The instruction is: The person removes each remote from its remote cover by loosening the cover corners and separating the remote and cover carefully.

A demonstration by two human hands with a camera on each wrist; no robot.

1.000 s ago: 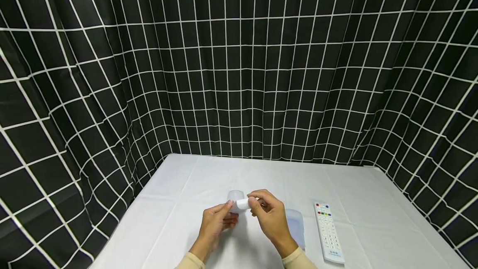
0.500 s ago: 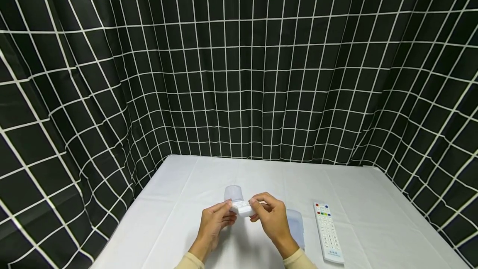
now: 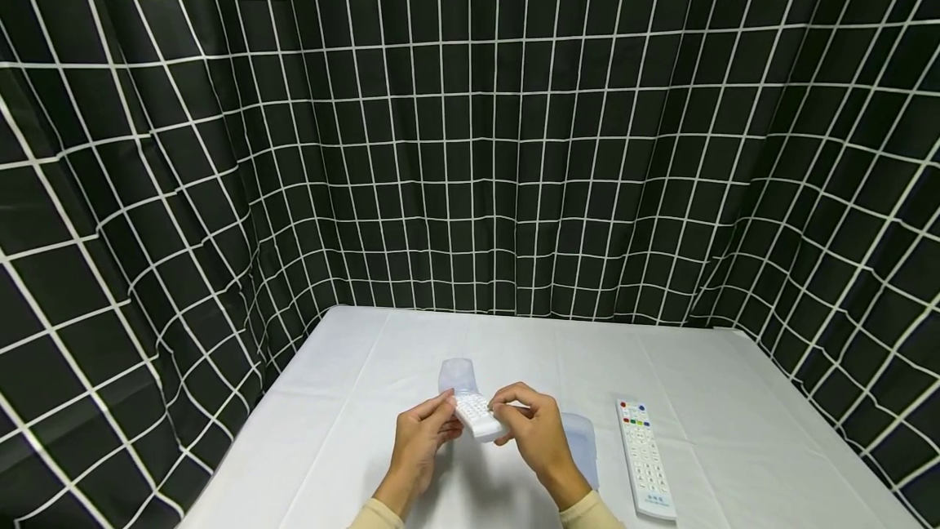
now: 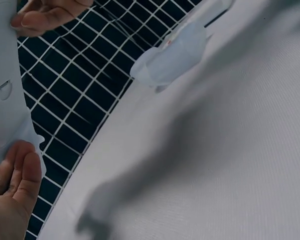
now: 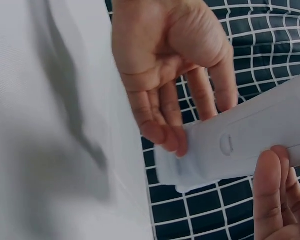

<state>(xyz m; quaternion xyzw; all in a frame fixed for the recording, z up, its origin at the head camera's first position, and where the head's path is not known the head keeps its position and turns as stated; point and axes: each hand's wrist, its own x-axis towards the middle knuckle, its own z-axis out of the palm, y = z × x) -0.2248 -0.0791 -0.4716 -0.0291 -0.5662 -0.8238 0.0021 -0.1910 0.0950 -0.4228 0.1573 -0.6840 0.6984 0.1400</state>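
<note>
Above the table, both hands hold a white remote control (image 3: 479, 416), its keypad facing up and its near end tilted toward me. From its far end sticks out a translucent bluish sleeve (image 3: 457, 374), which looks soft and thin. My left hand (image 3: 422, 439) grips the remote's left edge near the sleeve, thumb on top. On the other side my right hand (image 3: 534, 431) pinches the right edge with thumb and fingers. Both wrist views show the remote's plain back with a small latch notch; the left fingers (image 5: 167, 135) lie against the sleeve end in the right wrist view.
A second white remote (image 3: 646, 460) with coloured buttons lies on the right of the white-covered table (image 3: 352, 398). Beside it, partly behind my right hand, is another translucent bluish sleeve (image 3: 582, 449). A black curtain with a white grid (image 3: 485, 145) surrounds the table.
The held remote has turned from edge-on to keypad up, its near end swinging down toward me. The sleeve's free end has shifted slightly away and left. Both hands stay nearly in place.
</note>
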